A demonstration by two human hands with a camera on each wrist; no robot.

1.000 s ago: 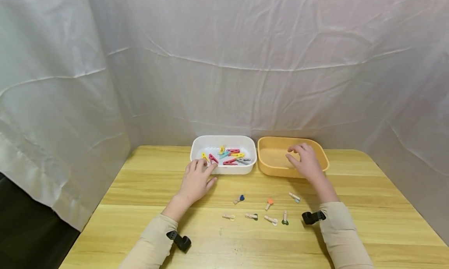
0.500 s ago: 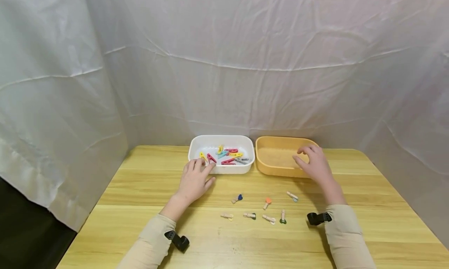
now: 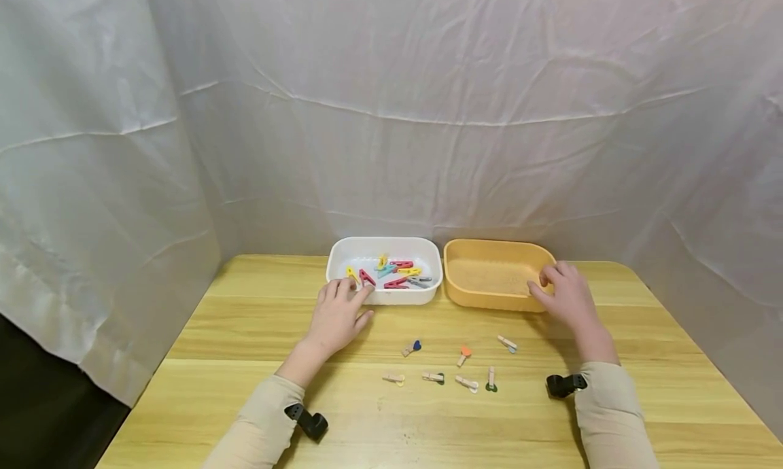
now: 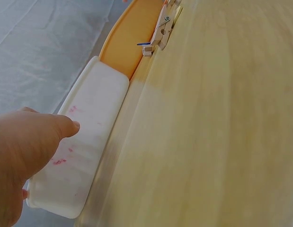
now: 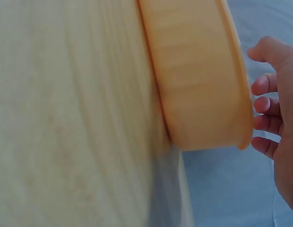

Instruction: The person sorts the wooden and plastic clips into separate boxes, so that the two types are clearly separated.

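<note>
- Right hand, frame centre-right, curls its fingers on the orange tub's right end; the grip itself is hard to make out.
- Left hand, fingers relaxed, touches the white tub, which holds coloured pegs.
- Small wooden clips lie on the bench.

Left hand: fingertips on white tray rim, frame centre.
Right hand: at orange tray right corner.
</note>
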